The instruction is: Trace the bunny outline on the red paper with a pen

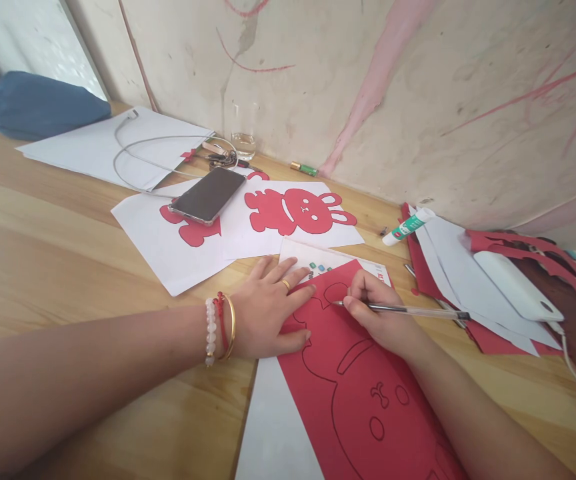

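A red sheet of paper [353, 387] with a rabbit outlined in dark ink lies at a slant in front of me. My left hand [268, 310] rests on its upper left edge, fingers spread flat and holding nothing. In my right hand [383, 313] is a pen [413, 311], pinched between thumb and fingers. Its tip touches or nearly touches the red paper near a rounded drawn outline at the top. Beneath the red sheet is a white booklet or pad [273, 427] with small printed pictures at its top edge.
Beyond lie white sheets with red cut-out rabbits [298, 210], one partly under a phone [208, 195]. A glass [244, 133] stands by the wall near a white cable [123, 157]. Right are a glue stick [408, 227], a white power bank [518, 285] and paper scraps. A blue pouch [43, 105] sits far left.
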### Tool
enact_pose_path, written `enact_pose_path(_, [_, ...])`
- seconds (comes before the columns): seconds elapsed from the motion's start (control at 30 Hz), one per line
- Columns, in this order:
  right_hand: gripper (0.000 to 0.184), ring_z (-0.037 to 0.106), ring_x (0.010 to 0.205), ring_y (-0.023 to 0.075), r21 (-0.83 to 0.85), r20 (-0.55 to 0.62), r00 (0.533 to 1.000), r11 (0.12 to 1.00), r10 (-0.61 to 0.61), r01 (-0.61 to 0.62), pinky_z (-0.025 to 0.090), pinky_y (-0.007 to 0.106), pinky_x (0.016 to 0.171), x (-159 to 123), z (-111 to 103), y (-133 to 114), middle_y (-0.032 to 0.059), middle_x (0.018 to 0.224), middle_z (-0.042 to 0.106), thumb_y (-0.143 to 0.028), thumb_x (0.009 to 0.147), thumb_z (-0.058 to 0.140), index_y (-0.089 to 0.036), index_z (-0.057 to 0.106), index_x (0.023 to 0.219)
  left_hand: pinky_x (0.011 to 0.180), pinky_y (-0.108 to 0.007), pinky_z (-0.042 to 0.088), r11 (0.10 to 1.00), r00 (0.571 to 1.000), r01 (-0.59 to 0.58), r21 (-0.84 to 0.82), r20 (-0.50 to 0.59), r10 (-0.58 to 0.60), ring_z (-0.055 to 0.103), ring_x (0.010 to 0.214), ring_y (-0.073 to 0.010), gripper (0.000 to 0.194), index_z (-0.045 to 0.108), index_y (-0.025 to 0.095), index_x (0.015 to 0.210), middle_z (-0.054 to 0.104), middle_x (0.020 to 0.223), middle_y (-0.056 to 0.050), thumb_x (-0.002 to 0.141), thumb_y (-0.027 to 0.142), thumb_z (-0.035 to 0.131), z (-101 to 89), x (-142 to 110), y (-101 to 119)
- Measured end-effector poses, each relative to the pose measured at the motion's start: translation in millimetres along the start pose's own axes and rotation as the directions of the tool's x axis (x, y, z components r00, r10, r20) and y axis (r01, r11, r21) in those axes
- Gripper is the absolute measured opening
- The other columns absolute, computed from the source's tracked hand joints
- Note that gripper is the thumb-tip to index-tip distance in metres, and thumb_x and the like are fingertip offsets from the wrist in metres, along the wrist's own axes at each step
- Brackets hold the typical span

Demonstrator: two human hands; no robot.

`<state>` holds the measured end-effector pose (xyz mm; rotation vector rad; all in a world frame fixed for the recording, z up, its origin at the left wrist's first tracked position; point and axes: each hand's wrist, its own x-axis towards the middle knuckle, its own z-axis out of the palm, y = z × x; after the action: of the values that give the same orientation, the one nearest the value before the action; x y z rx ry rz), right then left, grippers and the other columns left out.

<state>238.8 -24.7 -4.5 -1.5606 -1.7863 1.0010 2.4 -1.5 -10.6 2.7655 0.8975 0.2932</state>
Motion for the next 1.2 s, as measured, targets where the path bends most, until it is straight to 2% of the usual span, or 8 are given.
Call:
enact_pose_path(0.87, [0.023, 0.032, 0.053, 0.0104, -0.023, 0.037, 0.999, 1.0, -0.008, 0.009, 0.027, 0.024, 0.049, -0.9, 0.5, -4.7, -0.0064, 0.062, 0.038, -0.019, 0.084, 0.051, -0.023, 0.035, 0.069, 0.11, -0.06, 0.017, 1.0, 1.0, 0.007, -0.002, 0.015, -0.007, 0.022, 0.14, -0.0385, 0.06, 0.05, 0.015, 0.133, 0.037, 0.148, -0.016, 0.088, 0.054, 0.043, -1.2, 0.3, 0.6])
enact_pose_path(0.97, [0.023, 0.032, 0.051, 0.0105, 0.057, 0.005, 1.0, 0.998, -0.012, 0.012, 0.027, 0.025, 0.049, -0.1, -0.5, -2.5, -0.0068, 0.059, 0.039, -0.018, 0.084, 0.052, -0.023, 0.036, 0.068, 0.111, -0.06, 0.017, 1.0, 1.0, 0.012, -0.012, 0.018, -0.011, 0.022, 0.14, -0.0383, 0.061, 0.049, 0.015, 0.134, 0.037, 0.148, -0.016, 0.088, 0.054, 0.044, -0.7, 0.0, 0.9])
enact_pose_path(1.07, [0.022, 0.031, 0.047, 0.0107, 0.213, -0.073, 0.997, 0.977, -0.008, 0.024, 0.026, 0.026, 0.049, 2.3, -1.9, 1.3, -0.0084, 0.051, 0.038, -0.018, 0.084, 0.051, -0.024, 0.036, 0.069, 0.11, -0.06, 0.017, 0.999, 1.0, 0.016, -0.033, 0.003, -0.016, 0.021, 0.14, -0.0381, 0.066, 0.041, 0.015, 0.14, 0.03, 0.152, -0.015, 0.087, 0.053, 0.046, -0.3, -0.1, 0.1])
enact_pose_path(1.2, [0.022, 0.029, 0.045, 0.0107, 0.353, -0.176, 0.984, 0.933, -0.009, 0.072, 0.026, 0.026, 0.05, 8.7, -2.1, 3.6, -0.0097, 0.045, 0.035, -0.017, 0.086, 0.048, -0.024, 0.036, 0.068, 0.109, -0.064, 0.014, 0.997, 0.997, -0.062, -0.041, 0.039, 0.064, 0.015, 0.143, -0.0351, 0.057, 0.041, 0.017, 0.141, 0.029, 0.153, -0.01, 0.091, 0.046, 0.041, -2.4, 1.4, -1.2])
